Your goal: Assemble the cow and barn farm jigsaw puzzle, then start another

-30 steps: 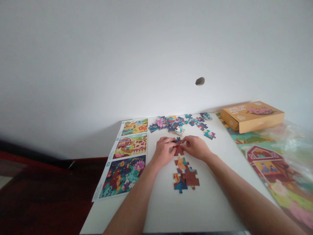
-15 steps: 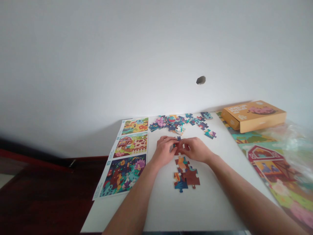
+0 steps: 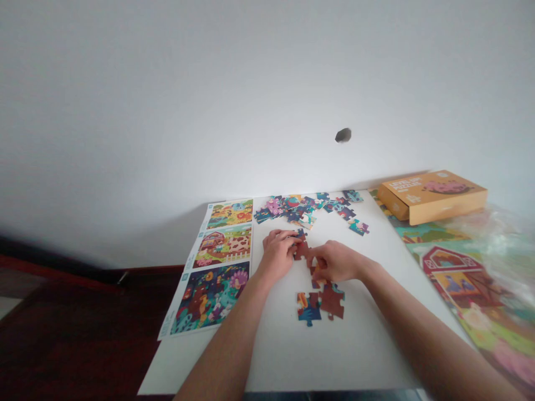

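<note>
My left hand (image 3: 279, 252) has its fingers closed at the edge of a brown puzzle piece (image 3: 300, 250), which lies below a dark blue piece (image 3: 301, 234). Just to the right, my right hand (image 3: 336, 260) bends its fingers down onto an orange-and-brown puzzle piece (image 3: 316, 282), partly covering it. Below that sits a larger brown piece (image 3: 333, 302), in contact with it as far as I can see. A blue piece with an orange shape (image 3: 308, 308) lies at the lower left, a narrow gap beside it.
Loose puzzle pieces (image 3: 292, 209) are heaped at the table's back, with a few strays (image 3: 359, 226) to the right. A picture sheet (image 3: 217, 295) lies left. On the right are a yellow puzzle box (image 3: 438, 195), clear plastic wrap (image 3: 501, 239) and a farm-picture sheet (image 3: 455, 278).
My right hand has moved down and towards me, onto the orange-and-brown piece. That piece and the brown one below have shifted right, away from the lower-left piece. My left hand has drawn slightly left.
</note>
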A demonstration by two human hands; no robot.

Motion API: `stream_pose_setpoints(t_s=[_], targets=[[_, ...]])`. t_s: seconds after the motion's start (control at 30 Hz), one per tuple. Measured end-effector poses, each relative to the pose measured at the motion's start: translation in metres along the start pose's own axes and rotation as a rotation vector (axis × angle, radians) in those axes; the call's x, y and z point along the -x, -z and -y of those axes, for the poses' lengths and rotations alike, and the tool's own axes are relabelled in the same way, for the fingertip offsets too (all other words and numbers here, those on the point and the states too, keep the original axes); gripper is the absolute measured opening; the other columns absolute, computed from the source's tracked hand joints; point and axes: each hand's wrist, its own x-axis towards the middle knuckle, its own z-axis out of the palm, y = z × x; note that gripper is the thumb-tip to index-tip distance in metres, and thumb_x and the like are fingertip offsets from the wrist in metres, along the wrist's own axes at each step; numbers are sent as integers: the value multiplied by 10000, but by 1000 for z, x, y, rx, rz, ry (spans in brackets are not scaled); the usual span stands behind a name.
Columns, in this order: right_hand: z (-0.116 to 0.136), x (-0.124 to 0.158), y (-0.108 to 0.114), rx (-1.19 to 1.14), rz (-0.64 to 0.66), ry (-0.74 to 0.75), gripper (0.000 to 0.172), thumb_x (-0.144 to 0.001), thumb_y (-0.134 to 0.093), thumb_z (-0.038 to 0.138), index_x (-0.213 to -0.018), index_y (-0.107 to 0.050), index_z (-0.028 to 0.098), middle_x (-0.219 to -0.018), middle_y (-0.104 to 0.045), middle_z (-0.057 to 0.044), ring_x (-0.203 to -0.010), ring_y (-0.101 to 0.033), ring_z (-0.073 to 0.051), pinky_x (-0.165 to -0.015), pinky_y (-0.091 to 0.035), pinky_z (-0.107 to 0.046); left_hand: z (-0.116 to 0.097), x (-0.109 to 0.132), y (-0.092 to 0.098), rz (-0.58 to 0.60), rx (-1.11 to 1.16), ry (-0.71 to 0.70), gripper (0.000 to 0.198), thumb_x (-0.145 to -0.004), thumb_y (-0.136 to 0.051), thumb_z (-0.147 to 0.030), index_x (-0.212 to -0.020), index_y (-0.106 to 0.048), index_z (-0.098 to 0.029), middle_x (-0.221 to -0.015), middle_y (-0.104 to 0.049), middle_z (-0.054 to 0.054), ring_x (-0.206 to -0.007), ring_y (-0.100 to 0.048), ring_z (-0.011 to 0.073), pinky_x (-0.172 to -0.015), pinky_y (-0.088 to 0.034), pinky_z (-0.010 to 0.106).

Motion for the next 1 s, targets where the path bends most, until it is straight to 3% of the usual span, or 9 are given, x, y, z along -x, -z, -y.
stream_pose_setpoints(t_s=[0.27, 0.47, 0.6, 0.67, 0.77, 1.0], targets=[[-23, 9, 17, 93, 15, -177, 223, -695, -714, 302, -903, -697, 224, -777, -702, 1, -663, -611, -150, -566, -352, -233, 0, 1, 0, 10, -11, 9, 338, -840, -617, -55, -1030, -759, -296, -1243, -693, -12, -1170, -526, 256, -1053, -402, 472], [-31, 15, 22, 172, -22, -235, 287, -673, -647, 155, -942, -695, 242, -767, -693, 10, -678, -622, -154, -574, -346, -239, 0, 2, 2, 29, 25, -34, 387, -790, -608, -6, -1012, -754, -288, -1203, -696, -5, -1164, -546, 242, -1044, -404, 453], [-3, 11, 13, 194, -3, -151, 224, -704, -738, 363, -898, -698, 260, -744, -689, 0, -676, -629, -181, -579, -330, -261, -3, 3, 4, 48, 36, -37, 448, -777, -582, 19, -1057, -731, -298, -1185, -697, 0, -1164, -552, 246, -1016, -395, 462], [13, 8, 5, 215, 39, -98, 339, -660, -782, 522, -858, -703, 259, -737, -689, -16, -692, -634, -209, -570, -314, -274, -4, 3, 6, 56, 42, -31, 483, -768, -568, 31, -1094, -711, -296, -1186, -697, 2, -1166, -553, 247, -1006, -393, 463], [26, 4, -4, 261, 101, -86, 398, -618, -801, 573, -826, -703, 249, -730, -686, -35, -693, -640, -233, -565, -302, -281, -6, 3, 7, 63, 46, -30, 506, -762, -558, 38, -1127, -692, -286, -1190, -695, 5, -1168, -551, 241, -1012, -391, 454], [-5, 7, 7, 241, 49, -178, 438, -635, -804, 504, -993, -685, 283, -817, -700, -22, -779, -651, -238, -583, -317, -269, -11, 3, 8, 64, -5, -35, 250, -855, -667, -177, -1077, -722, -278, -1190, -682, 30, -1161, -551, 253, -1018, -386, 465]])
